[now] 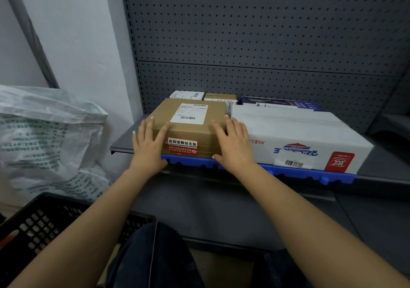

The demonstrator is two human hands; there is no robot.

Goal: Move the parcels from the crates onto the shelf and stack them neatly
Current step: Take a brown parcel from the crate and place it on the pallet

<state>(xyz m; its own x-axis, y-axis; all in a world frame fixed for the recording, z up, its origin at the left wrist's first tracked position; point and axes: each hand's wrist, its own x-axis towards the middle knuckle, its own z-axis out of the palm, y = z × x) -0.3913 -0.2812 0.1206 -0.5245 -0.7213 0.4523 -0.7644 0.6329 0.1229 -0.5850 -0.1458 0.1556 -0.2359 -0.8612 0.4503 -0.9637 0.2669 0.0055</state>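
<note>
A brown cardboard parcel (188, 123) with a white shipping label and a red sticker sits on the grey shelf (124, 141), on top of a blue plastic piece (190, 162). My left hand (148, 145) presses its front left corner with straight fingers. My right hand (233, 143) lies flat against its front right corner. A large white parcel (299, 137) with blue print and a red logo lies just to the right, touching it. Behind them are a small white box (187, 94), a small tan box (219, 97) and a dark blue box (277, 104).
A perforated grey back panel (266, 32) closes the shelf. A white printed plastic sack (48, 137) stands at the left against the wall. A black mesh crate (42, 223) sits at the lower left by my knee. A lower shelf (221, 210) runs beneath.
</note>
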